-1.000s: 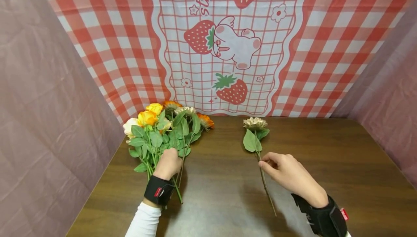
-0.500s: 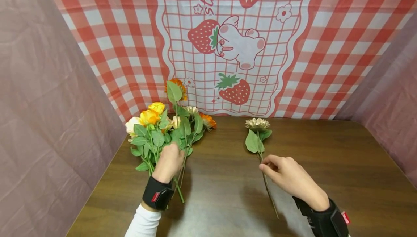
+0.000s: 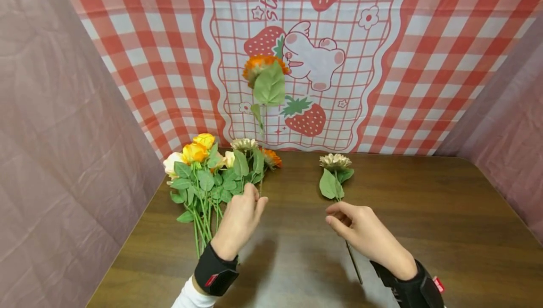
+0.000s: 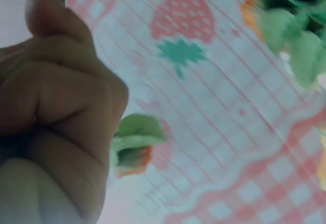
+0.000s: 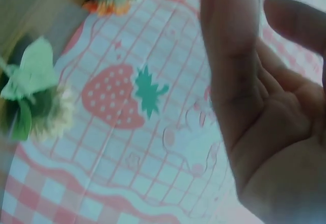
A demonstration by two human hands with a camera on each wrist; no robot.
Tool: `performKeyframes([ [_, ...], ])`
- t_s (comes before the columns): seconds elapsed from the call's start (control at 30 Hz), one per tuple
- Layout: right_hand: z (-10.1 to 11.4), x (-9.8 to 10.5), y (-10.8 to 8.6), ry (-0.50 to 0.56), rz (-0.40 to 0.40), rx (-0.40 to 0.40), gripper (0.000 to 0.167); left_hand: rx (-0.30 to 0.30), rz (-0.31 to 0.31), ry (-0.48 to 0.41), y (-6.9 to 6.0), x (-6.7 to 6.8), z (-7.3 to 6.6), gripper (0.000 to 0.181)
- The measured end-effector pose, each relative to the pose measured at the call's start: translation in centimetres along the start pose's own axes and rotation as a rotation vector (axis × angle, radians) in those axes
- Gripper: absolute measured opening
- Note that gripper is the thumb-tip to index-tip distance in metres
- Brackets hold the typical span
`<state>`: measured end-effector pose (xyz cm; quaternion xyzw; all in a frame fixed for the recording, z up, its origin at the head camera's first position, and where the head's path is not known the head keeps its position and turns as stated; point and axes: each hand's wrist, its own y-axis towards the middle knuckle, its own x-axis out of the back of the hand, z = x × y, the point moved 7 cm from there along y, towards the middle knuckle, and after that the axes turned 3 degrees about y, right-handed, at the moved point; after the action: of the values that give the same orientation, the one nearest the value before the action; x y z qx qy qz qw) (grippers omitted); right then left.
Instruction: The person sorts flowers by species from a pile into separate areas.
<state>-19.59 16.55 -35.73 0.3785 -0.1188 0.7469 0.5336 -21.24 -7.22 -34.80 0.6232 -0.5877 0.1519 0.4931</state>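
Note:
My left hand (image 3: 238,221) pinches the stem of an artificial orange flower (image 3: 269,85). Its bloom and leaf stand upright, raised in front of the cloth; the lower stem is mostly hidden by the hand. In the left wrist view the curled left fingers (image 4: 66,89) fill the left side. My right hand (image 3: 368,235) hovers over the stem of a cream flower (image 3: 335,162) lying on the table, its thumb and fingers bent and apart. The right wrist view shows a gap between thumb and fingers (image 5: 232,46), with a thin line there that I cannot identify.
A pile of artificial flowers lies at left: yellow roses (image 3: 195,151), a pale rose (image 3: 171,164), another cream flower (image 3: 244,144) and a second orange flower (image 3: 271,158). A strawberry-print checked cloth (image 3: 169,63) hangs behind the wooden table (image 3: 424,195).
My left hand has lifted the orange flower out of the pile, up and to the right. My right hand has shifted slightly left, while the cream flower stays on the table.

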Motion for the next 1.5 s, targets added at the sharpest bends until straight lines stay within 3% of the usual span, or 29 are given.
performKeyframes([
  [0.33,2.6,-1.7,-0.1,0.21,-0.188,0.125,0.025,-0.167,0.062,-0.065,-2.3,-2.7,-5.6,0.021],
  [0.6,3.3,-1.2,-0.6,0.327,-0.352,0.175,0.019,-0.291,0.106,-0.097,-3.8,-5.0,-7.8,0.021],
  [0.83,1.9,-0.5,-0.4,0.314,-0.356,0.083,0.011,-0.309,0.142,-0.055,-3.8,-5.7,-7.6,0.02],
  [1.0,0.0,1.1,-0.2,0.22,-0.342,-0.016,0.016,-0.27,0.153,0.001,-3.3,-4.9,-6.8,0.023],
  [1.2,-3.0,4.4,-0.5,0.045,-0.349,-0.101,0.023,-0.231,0.064,0.07,-2.5,-2.9,-5.7,0.021],
  [1.37,-6.1,5.9,-0.9,-0.03,-0.259,-0.233,0.025,-0.218,-0.001,0.102,-2.0,-1.2,-4.9,0.021],
  [1.5,-8.7,5.4,-1.0,-0.043,-0.135,-0.319,0.026,-0.194,-0.036,0.105,-1.8,-0.1,-4.5,0.021],
])
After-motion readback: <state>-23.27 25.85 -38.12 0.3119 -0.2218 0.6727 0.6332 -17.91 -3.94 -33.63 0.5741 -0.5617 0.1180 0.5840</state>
